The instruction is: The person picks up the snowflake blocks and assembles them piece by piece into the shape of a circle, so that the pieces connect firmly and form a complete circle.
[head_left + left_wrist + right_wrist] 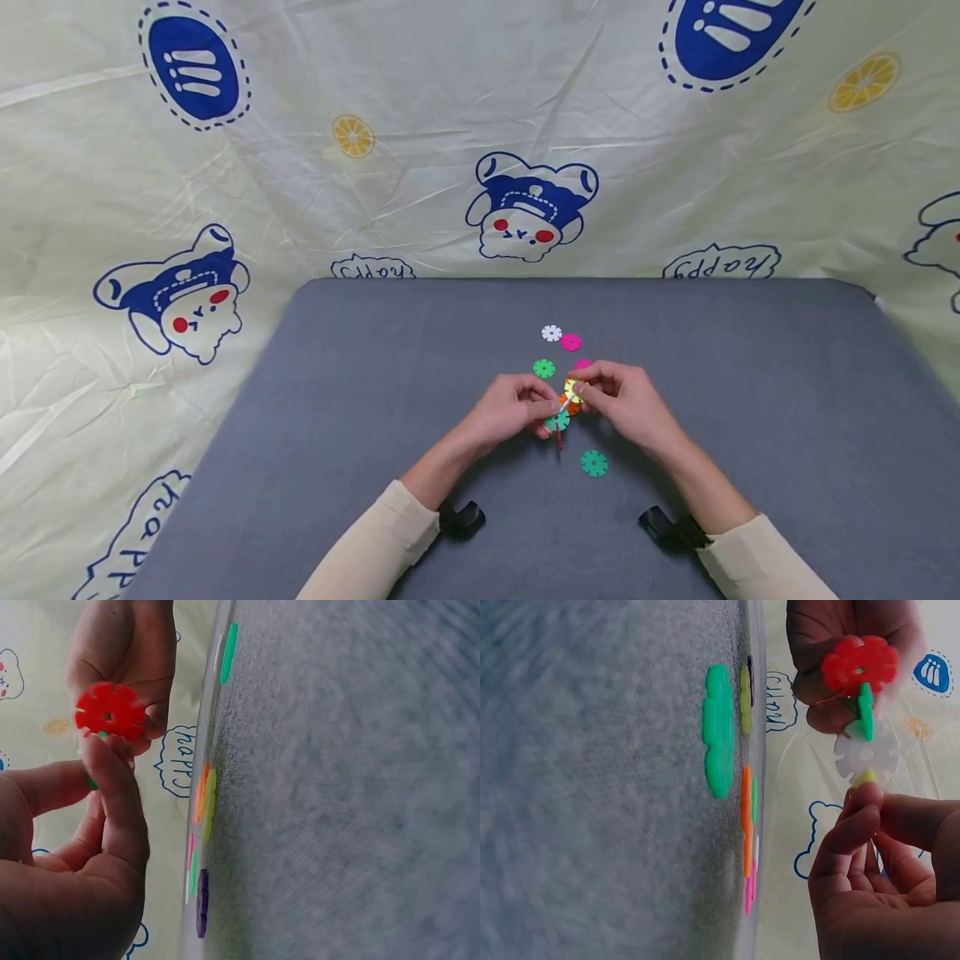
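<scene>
Above the table both hands hold a small chain of notched plastic discs. My left hand pinches the green disc between thumb and fingers. That disc is slotted to a red disc on one side and meets a white disc on the other. At the white disc's far edge is a yellow disc, pinched by my right hand; fingers hide much of it in the right wrist view. Whether the yellow one is fully slotted in, I cannot tell. An orange disc appears just beneath the hands.
Loose discs lie on the grey table: teal nearer me, then green, white and pink beyond the hands. A purple disc shows in the left wrist view. A patterned sheet hangs behind.
</scene>
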Available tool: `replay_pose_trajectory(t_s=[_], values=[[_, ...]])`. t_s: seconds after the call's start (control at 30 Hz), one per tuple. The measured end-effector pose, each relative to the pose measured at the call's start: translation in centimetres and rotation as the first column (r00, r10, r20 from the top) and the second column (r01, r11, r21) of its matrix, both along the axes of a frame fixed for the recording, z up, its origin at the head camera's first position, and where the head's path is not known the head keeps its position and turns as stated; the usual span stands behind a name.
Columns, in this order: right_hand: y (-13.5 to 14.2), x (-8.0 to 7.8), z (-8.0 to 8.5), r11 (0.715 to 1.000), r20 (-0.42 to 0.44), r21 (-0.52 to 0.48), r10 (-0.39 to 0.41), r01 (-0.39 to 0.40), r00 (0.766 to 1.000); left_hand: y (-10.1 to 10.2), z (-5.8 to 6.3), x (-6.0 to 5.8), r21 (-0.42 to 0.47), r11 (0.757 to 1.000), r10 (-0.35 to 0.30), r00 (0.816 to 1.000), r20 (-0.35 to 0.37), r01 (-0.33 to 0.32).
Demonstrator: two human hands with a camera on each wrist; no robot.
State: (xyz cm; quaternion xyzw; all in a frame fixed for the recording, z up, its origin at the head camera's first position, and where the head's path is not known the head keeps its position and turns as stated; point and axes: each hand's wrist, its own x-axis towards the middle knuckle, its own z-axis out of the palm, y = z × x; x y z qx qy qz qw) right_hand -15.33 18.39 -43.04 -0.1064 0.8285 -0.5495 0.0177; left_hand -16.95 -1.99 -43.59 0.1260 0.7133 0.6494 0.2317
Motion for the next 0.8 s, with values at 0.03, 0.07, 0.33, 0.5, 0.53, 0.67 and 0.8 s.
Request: replay_pose_trajectory(t_s=[0.03, 0.07, 0.33, 0.5, 0.53, 0.67, 0.8], values=[[0.0, 0.0, -0.1, 1.000, -0.001, 0.000, 0.002, -0.002, 1.000, 0.0, 0.0, 0.0, 0.011, 1.000, -0.006, 1.000, 0.009, 0.005], [0.1, -0.1, -0.1, 1.000, 0.001, -0.001, 0.005, -0.005, 1.000, 0.0, 0.0, -0.1, 0.019, 1.000, -0.010, 1.000, 0.012, 0.010], [-0.4, 0.0, 0.1, 0.998, 0.095, -0.058, -0.005, 0.011, 0.995, -0.1, -0.3, -0.1, 0.024, 1.000, -0.008, 1.000, 0.009, 0.008], [-0.8, 0.0, 0.1, 0.997, 0.102, -0.071, 0.036, -0.028, 0.994, -0.3, -0.2, -0.1, -0.010, 1.000, 0.004, 1.000, -0.029, -0.005], [-0.8, 0.1, 0.1, 0.997, 0.104, -0.072, 0.039, -0.031, 0.994, -0.3, -0.2, -0.1, -0.019, 1.000, 0.005, 0.999, -0.039, -0.005], [-1.1, 0.1, 0.1, 0.997, 0.119, -0.074, 0.027, -0.018, 0.993, -0.3, -0.2, -0.2, -0.025, 1.000, 0.007, 0.998, -0.065, -0.009], [-1.0, 0.0, -0.1, 0.995, 0.122, -0.095, 0.027, -0.016, 0.992, -0.2, -0.2, -0.3, -0.017, 1.000, 0.011, 0.998, -0.069, -0.012]])
